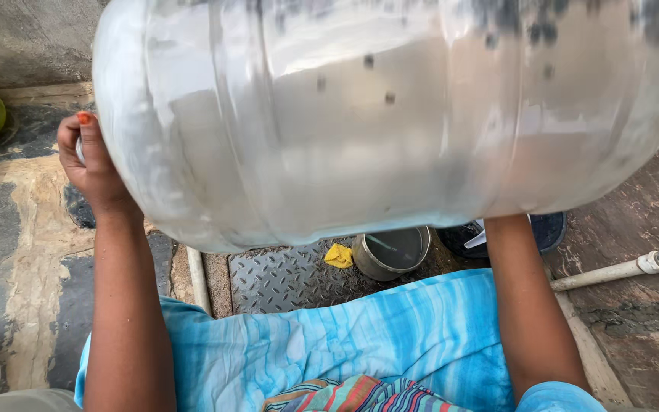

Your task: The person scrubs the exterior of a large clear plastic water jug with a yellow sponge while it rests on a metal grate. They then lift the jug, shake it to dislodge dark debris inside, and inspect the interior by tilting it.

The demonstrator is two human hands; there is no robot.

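While it lies on its side across both arms, the clear water jug (pixel 390 114) hangs above the ground; left hand (pixel 89 164) cups its end, right hand hidden, grip unknowable.

A patchy stone floor (pixel 17 229) carries a ridged metal plate (pixel 284 278), where a yellow rag (pixel 338 255) lies beside a steel pot (pixel 390 253); a white pipe (pixel 612 272) runs nearby.

R hand hidden behind jug (pixel 390 122), jug top cropped
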